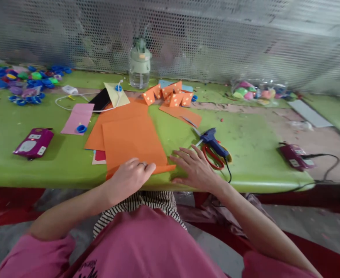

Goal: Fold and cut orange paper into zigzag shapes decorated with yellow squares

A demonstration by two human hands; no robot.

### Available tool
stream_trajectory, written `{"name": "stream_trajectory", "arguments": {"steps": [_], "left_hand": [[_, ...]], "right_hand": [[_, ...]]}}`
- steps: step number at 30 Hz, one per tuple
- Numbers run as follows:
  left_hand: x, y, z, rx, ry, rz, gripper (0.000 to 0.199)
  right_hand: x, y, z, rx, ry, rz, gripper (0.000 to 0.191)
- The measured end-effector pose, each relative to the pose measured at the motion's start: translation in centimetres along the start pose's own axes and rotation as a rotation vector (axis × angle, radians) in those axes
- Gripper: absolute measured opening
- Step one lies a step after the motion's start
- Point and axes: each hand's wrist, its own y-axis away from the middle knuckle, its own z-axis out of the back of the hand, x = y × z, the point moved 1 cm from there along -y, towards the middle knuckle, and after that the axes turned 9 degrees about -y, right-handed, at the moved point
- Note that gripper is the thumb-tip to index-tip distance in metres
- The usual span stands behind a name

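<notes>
An orange sheet point(132, 141) lies in front of me, its near edge folded up into a narrow strip. My left hand point(133, 175) presses on that folded edge with its fingers curled around it. Just right of the strip's pointed end, my right hand point(194, 166) rests on the green table point(253, 143) with fingers spread and nothing held. A blue glue gun point(213, 141) and red-handled scissors point(213, 158) lie beyond its fingertips. More orange sheet point(96, 135) sits under the first one. Folded orange dotted strips point(172, 94) stand farther back.
A bottle point(140, 65) stands at the back by the perforated screen. Blue rings and coloured pieces point(27, 83) pile up at the left. Purple boxes lie left point(34, 143) and right point(295, 156). A pink card point(77, 117) holds a blue ring. A cable runs along the right front edge.
</notes>
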Motion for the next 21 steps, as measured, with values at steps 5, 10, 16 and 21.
{"name": "stream_trajectory", "arguments": {"steps": [5, 10, 16, 21], "left_hand": [[-1.2, 1.2, -1.0, -0.052, 0.065, -0.003, 0.011], [-1.5, 1.5, -1.6, -0.104, 0.077, 0.004, 0.009], [-1.4, 1.5, -1.5, -0.112, 0.104, 0.010, 0.012], [-1.5, 1.7, -1.9, -0.112, 0.097, 0.000, 0.011]], "right_hand": [[-0.9, 1.2, 0.5, -0.049, 0.014, 0.005, 0.062], [-1.7, 2.5, 0.9, -0.121, -0.116, -0.043, 0.049], [-4.7, 4.2, 0.9, -0.407, -0.103, -0.594, 0.057], [-5.9, 4.1, 1.2, -0.168, 0.048, -0.726, 0.060]]}}
